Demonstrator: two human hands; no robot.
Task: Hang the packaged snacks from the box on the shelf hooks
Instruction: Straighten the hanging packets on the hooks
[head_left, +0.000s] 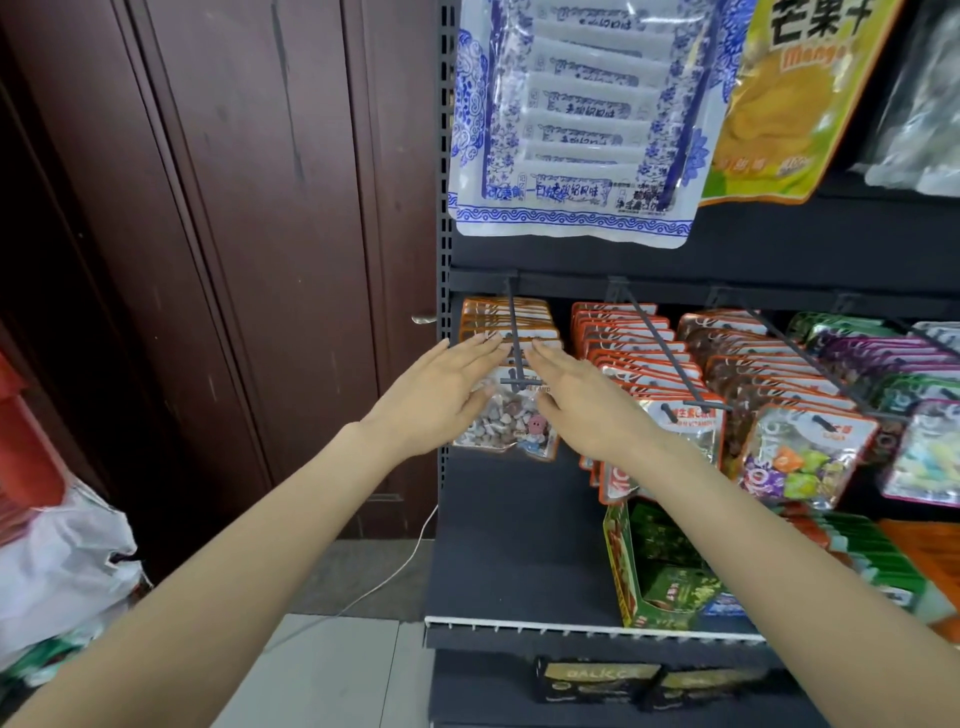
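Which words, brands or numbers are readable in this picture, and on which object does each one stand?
"Mango": on the yellow mango bag, under large Chinese characters.
"BALICO", uncertain: gold letters on the black box on the lowest shelf.
"VITAMIN", partly blurred: on the orange-edged packet at the front of the second hook.
Blue and white bag: Chinese print, too blurred to read.
Candy packet between the hands: label hidden by the hook and the fingers.

— Look at the front candy packet (511, 426): clear glossy plastic, the light bouncing off it, on a matt grey metal hook (515, 332).

— And up top, the blue-and-white pouch (576, 119), slick shiny film. The shelf back panel (519, 535)?

— Flat matt dark metal. The door (234, 234) beside it is reddish-brown wood, scuffed, dull sheen.

— Down below, the green display box (631, 571): printed glossy cardboard.
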